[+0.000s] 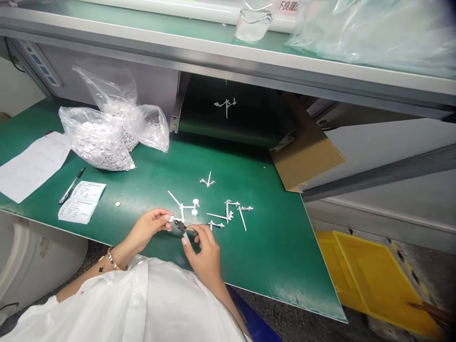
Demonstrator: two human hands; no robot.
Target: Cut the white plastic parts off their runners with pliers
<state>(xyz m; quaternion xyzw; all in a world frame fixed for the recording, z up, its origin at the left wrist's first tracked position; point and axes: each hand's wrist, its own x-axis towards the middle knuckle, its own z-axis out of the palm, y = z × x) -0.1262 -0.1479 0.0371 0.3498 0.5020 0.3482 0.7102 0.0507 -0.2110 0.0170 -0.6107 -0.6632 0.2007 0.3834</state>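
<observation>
Between thumb and fingers, my left hand (153, 225) pinches one end of a white plastic sprue (182, 207), a branched moulded frame with small round parts on its far arm. My right hand (204, 247) is closed around small cutting pliers (181, 226), whose dark jaws are at the sprue beside my left fingertips. Whether the jaws have closed on the plastic I cannot tell. Just right of my hands lie several more white sprue pieces (228, 213), and another sprue (208, 180) is farther back. A small round white piece (118, 204) rests on the green table, left of my left hand.
Clear bags of small white parts (103, 142) stand at the back left. Nearby are a paper sheet (33, 164), a pen (72, 185) and printed slips (81, 202). A dark conveyor belt (203, 111) carries another sprue. Cardboard (308, 147) and a yellow bin (377, 280) are right.
</observation>
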